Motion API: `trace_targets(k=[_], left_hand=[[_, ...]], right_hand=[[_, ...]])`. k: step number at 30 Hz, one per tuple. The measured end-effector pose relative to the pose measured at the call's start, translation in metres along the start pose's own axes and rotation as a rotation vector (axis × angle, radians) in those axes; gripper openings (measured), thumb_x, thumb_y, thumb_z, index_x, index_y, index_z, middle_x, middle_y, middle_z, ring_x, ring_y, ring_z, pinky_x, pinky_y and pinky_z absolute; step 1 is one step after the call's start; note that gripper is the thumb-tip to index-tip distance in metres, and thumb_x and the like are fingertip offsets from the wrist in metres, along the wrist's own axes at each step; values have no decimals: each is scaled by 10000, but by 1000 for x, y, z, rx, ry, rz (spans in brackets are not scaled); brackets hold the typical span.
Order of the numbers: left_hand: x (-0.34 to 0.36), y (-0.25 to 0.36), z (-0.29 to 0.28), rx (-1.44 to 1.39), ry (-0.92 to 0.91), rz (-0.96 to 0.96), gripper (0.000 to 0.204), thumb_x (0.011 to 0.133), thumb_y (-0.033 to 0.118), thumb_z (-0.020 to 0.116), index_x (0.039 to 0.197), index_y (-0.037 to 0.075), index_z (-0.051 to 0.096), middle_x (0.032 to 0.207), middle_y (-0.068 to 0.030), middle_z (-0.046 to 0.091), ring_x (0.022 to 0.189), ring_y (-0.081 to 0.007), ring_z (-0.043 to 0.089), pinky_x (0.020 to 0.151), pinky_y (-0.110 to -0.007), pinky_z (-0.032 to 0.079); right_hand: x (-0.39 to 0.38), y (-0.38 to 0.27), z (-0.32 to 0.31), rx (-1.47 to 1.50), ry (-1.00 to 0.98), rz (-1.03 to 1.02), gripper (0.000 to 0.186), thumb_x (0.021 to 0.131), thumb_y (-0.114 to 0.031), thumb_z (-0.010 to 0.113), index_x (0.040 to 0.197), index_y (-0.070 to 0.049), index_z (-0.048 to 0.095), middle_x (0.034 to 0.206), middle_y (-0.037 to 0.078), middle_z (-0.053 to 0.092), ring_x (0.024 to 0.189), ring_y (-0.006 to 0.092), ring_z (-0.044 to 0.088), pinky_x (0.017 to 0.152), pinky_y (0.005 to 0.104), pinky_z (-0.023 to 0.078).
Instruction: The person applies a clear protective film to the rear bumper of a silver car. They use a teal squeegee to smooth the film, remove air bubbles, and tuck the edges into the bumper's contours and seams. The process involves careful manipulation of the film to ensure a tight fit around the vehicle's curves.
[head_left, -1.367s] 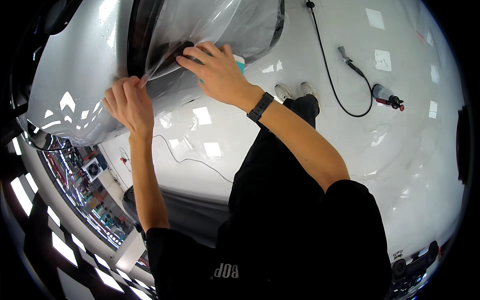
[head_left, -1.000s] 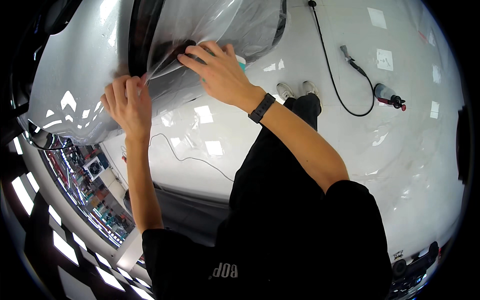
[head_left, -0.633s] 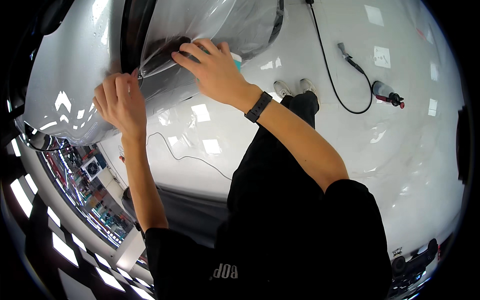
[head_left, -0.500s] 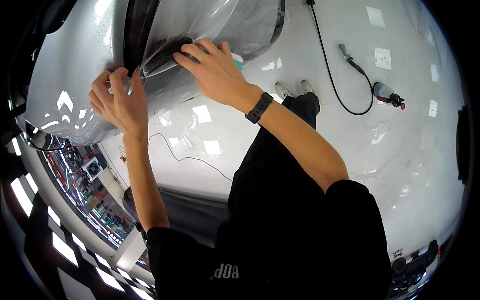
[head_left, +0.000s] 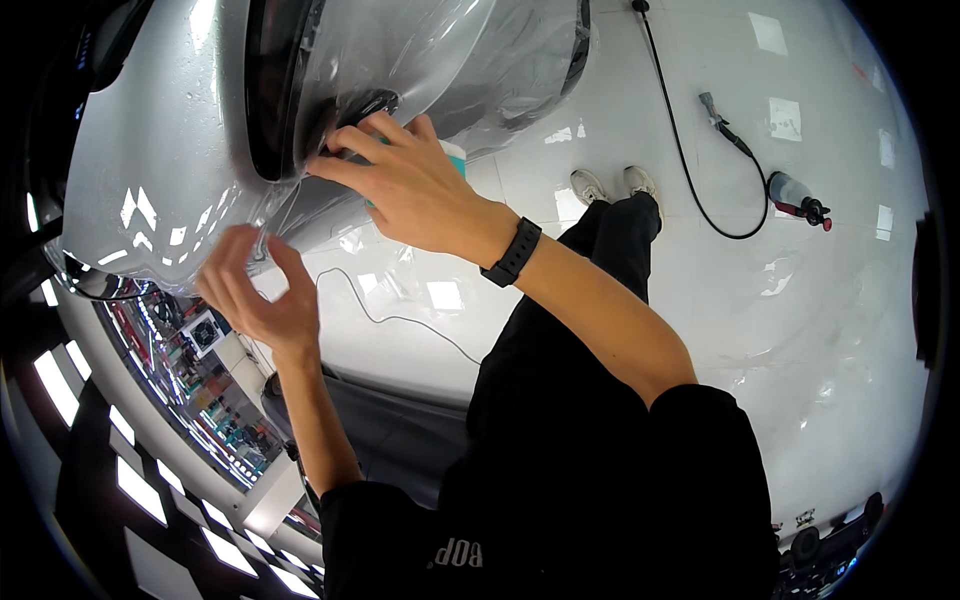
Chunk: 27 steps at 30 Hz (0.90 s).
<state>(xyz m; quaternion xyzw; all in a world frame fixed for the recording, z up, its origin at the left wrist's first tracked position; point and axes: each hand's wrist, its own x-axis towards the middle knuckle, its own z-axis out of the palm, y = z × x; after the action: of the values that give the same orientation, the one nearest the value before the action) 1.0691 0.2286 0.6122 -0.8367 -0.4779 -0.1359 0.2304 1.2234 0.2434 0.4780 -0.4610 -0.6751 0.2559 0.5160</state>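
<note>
Clear plastic film (head_left: 510,85) lies wrinkled over part of a silver car body (head_left: 150,150), beside a dark, narrow light or trim strip (head_left: 275,110). My left hand (head_left: 262,295), slightly blurred, is curled at the lower end of that strip. A stretched fold of the film runs to its fingertips. My right hand (head_left: 420,195) is bent over the film, its fingertips at a dark recess next to the strip. Under its palm sits a teal-and-white, flat-edged piece (head_left: 456,158), mostly hidden, so its kind does not show.
On the glossy pale floor (head_left: 720,300) to the right lie a black hose with a spray gun (head_left: 722,125) and a pump spray bottle (head_left: 795,197). A thin cable (head_left: 400,320) curves across the floor below the car. Shelves with goods (head_left: 215,400) stand at the lower left.
My left hand has moved down and away from the dark strip, drawing the film with it. My right hand has slid left and slightly down, toward the strip.
</note>
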Motion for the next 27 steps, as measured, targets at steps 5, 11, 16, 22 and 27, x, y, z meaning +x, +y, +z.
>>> trace_targets(k=[5, 11, 16, 22, 27], left_hand=[[-20, 16, 15, 50, -298, 188, 317, 812, -14, 675, 1121, 57, 670, 1356, -63, 662, 1144, -291, 599, 981, -408, 432], [-9, 6, 25, 255, -399, 229, 317, 825, 29, 674, 1138, 78, 656, 1453, -9, 602, 1158, -252, 579, 861, -366, 427], [-3, 15, 19, 315, -450, 263, 300, 807, 11, 659, 1101, 69, 648, 1464, -17, 592, 1083, -243, 601, 816, -362, 432], [-3, 29, 25, 82, -504, 147, 309, 782, -36, 638, 1085, 25, 628, 1452, -115, 582, 882, -255, 658, 739, -365, 538], [-5, 18, 20, 41, -420, 150, 318, 811, -44, 689, 1114, 3, 605, 1369, -139, 601, 901, -275, 658, 781, -356, 566]], right_hand=[[5, 3, 1, -59, -9, -6, 499, 777, -9, 718, 1225, -227, 704, 1220, -58, 597, 1143, 209, 494, 807, 419, 380], [6, 8, -7, -91, -33, -5, 486, 767, -17, 725, 1209, -217, 712, 1241, -57, 604, 1159, 209, 500, 824, 419, 382], [-7, 33, -17, -180, -10, 15, 491, 747, -4, 726, 1200, -194, 719, 1243, -42, 616, 1166, 204, 515, 834, 419, 368], [-14, 37, -22, -258, 21, 23, 504, 725, -3, 724, 1209, -139, 690, 1250, -20, 626, 1175, 199, 528, 817, 414, 353], [-17, 36, -17, -247, 42, 35, 426, 759, -15, 701, 1170, -127, 695, 1227, -3, 616, 1161, 210, 523, 844, 449, 367]])
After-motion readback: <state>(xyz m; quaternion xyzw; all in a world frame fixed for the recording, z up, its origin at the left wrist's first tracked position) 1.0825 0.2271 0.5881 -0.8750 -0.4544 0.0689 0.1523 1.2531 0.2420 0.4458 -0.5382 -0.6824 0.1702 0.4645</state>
